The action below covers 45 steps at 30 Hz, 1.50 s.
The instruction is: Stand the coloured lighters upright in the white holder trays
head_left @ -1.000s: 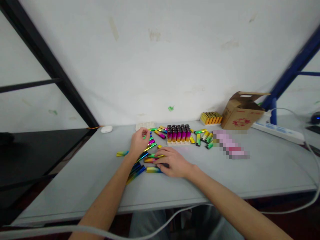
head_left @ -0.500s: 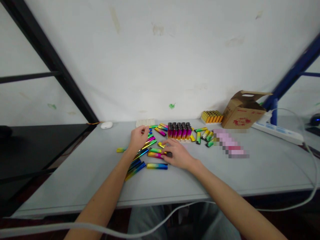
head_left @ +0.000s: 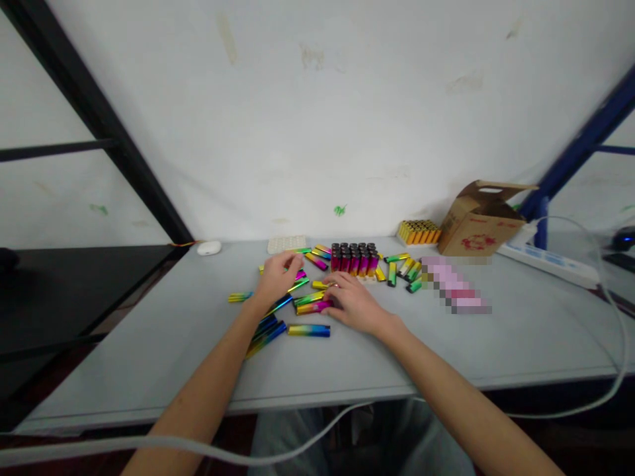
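My left hand (head_left: 278, 274) is closed, its thumb and fingers pinched together above a scatter of loose tubes, and anything inside it is hidden. With fingers curled, my right hand (head_left: 350, 301) closes on one end of a shiny magenta-and-yellow tube (head_left: 312, 309) lying on the table. Beside that lies a green-and-yellow tube (head_left: 308, 299). Closer to me are a yellow-and-blue tube (head_left: 308, 330) and darker blue-and-yellow tubes (head_left: 268, 337). Behind my right hand, magenta-and-orange tubes with black tops (head_left: 353, 259) stand upright in rows in a pale tray (head_left: 368, 280).
Another pale holed tray (head_left: 278, 244) lies against the wall. On the right are loose green-and-yellow tubes (head_left: 392, 274), a tray of orange tubes (head_left: 419, 233), an open cardboard box (head_left: 479, 225), a blurred pink item (head_left: 454, 281) and a power strip (head_left: 550, 263). A white case (head_left: 209, 248) sits left.
My left hand has shifted slightly right and down. The black tube end that showed beside my right fingers is no longer visible, and the tubes there have turned slightly.
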Motion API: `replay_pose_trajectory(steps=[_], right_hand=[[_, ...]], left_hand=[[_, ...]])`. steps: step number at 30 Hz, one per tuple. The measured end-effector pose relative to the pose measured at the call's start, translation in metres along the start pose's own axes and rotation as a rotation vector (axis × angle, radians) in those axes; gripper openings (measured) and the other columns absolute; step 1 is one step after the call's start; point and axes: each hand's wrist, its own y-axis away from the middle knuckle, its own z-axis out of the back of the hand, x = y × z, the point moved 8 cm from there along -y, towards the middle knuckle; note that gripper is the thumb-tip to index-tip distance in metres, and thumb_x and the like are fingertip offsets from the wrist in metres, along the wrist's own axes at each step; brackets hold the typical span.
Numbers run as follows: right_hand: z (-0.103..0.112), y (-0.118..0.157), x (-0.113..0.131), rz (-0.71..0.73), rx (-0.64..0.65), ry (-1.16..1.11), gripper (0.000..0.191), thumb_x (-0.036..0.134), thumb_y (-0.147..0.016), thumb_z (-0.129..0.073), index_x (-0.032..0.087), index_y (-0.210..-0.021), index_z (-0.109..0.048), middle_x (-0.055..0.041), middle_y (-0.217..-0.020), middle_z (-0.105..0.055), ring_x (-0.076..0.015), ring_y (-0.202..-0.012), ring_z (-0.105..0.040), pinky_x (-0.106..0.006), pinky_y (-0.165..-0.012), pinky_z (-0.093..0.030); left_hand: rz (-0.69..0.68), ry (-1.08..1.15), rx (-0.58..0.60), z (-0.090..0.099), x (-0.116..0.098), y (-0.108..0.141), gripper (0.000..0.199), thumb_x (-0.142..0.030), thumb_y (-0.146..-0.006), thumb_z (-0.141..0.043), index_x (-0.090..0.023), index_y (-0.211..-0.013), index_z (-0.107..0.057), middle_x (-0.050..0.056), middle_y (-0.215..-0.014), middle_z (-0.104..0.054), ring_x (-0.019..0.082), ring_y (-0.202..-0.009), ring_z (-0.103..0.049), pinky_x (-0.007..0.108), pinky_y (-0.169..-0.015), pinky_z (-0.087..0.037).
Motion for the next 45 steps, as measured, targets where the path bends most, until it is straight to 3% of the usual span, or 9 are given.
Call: replay_pose_trajectory(steps=[6, 12, 18, 25, 31, 34, 37, 41, 45], right_hand=[[0.014, 0.000, -0.006, -0.041, -0.039, -0.050, 0.018, 0.025, -0.085, -0.064, 0.014, -0.099, -0.062, -0.0132, -0.110, -0.061, -0.0228, -0.108, -0.053, -0.040, -0.094, -0.045], [0.032, 0.003, -0.034, -0.225, -0.153, -0.311, 0.011, 0.020, -0.081, -0.065, 0.017, -0.089, -0.059, -0.0029, -0.084, -0.064, -0.0145, -0.074, -0.058, -0.029, -0.071, -0.048], [0.043, 0.005, -0.050, -0.350, -0.464, -0.802, 0.044, 0.033, -0.074, -0.071, 0.021, -0.112, -0.054, -0.0022, -0.090, -0.063, -0.0127, -0.073, -0.060, -0.028, -0.068, -0.051], [0.028, -0.004, -0.041, -0.386, -0.346, -1.038, 0.038, 0.055, -0.082, -0.058, 0.018, -0.083, -0.068, -0.0074, -0.097, -0.068, -0.0208, -0.098, -0.062, -0.036, -0.091, -0.047], [0.043, -0.002, -0.048, -0.431, -0.499, -1.396, 0.042, 0.064, -0.083, -0.052, 0.025, -0.098, -0.055, 0.0047, -0.062, -0.052, -0.0133, -0.060, -0.057, -0.025, -0.056, -0.048], [0.049, -0.008, -0.047, -0.433, -0.335, -1.636, 0.044, 0.065, -0.088, -0.041, 0.027, -0.106, -0.051, 0.0099, -0.053, -0.033, -0.0071, -0.037, -0.029, -0.017, -0.037, -0.028], [0.047, -0.009, -0.049, -0.474, -0.152, -1.785, 0.049, 0.065, -0.092, -0.027, 0.023, -0.097, -0.051, 0.0106, -0.050, -0.028, -0.0061, -0.034, -0.011, -0.017, -0.033, -0.014], [0.039, -0.002, -0.056, -0.462, -0.073, -1.857, 0.046, 0.062, -0.093, -0.029, 0.022, -0.072, -0.037, 0.0117, -0.044, -0.020, -0.0064, -0.034, -0.003, -0.016, -0.032, -0.012], [0.038, 0.008, -0.055, -0.432, -0.085, -1.866, 0.051, 0.064, -0.092, -0.031, 0.022, -0.065, -0.027, 0.0110, -0.042, -0.018, -0.0071, -0.033, -0.005, -0.016, -0.033, -0.016]], left_hand=[[-0.289, 0.014, 0.210, -0.019, -0.039, 0.013, 0.020, -0.038, -0.083, -0.060, -0.021, -0.085, -0.071, 0.006, -0.089, -0.072, 0.021, -0.089, -0.063, 0.034, -0.087, -0.048], [-0.318, 0.015, 0.404, -0.041, -0.036, 0.019, 0.027, -0.043, -0.081, -0.063, -0.025, -0.097, -0.072, 0.008, -0.105, -0.070, 0.024, -0.102, -0.061, 0.039, -0.094, -0.046], [-0.178, 0.075, 0.380, -0.044, -0.045, 0.020, 0.026, -0.042, -0.084, -0.055, -0.022, -0.090, -0.071, 0.005, -0.093, -0.073, 0.023, -0.088, -0.064, 0.035, -0.083, -0.050], [-0.124, 0.233, 0.390, -0.052, -0.074, 0.030, 0.021, -0.035, -0.084, -0.055, -0.021, -0.078, -0.069, 0.002, -0.081, -0.073, 0.019, -0.076, -0.066, 0.030, -0.074, -0.052], [-0.040, 0.263, 0.317, -0.047, -0.055, 0.023, 0.029, -0.040, -0.086, -0.049, -0.020, -0.079, -0.069, 0.003, -0.077, -0.074, 0.020, -0.074, -0.066, 0.032, -0.072, -0.054], [-0.020, 0.259, 0.296, -0.044, -0.048, 0.020, 0.030, -0.041, -0.086, -0.048, -0.021, -0.075, -0.067, 0.002, -0.072, -0.073, 0.020, -0.069, -0.066, 0.031, -0.068, -0.055], [-0.021, 0.262, 0.278, -0.042, -0.046, 0.019, 0.034, -0.044, -0.087, -0.046, -0.021, -0.073, -0.067, 0.002, -0.069, -0.072, 0.019, -0.066, -0.066, 0.030, -0.065, -0.055], [-0.017, 0.273, 0.250, -0.038, -0.044, 0.018, 0.039, -0.047, -0.088, -0.043, -0.020, -0.075, -0.067, 0.004, -0.068, -0.070, 0.018, -0.065, -0.066, 0.030, -0.065, -0.055], [0.008, 0.287, 0.217, -0.033, -0.040, 0.015, 0.044, -0.053, -0.088, -0.042, -0.019, -0.072, -0.066, 0.004, -0.067, -0.069, 0.018, -0.062, -0.064, 0.030, -0.065, -0.055]])
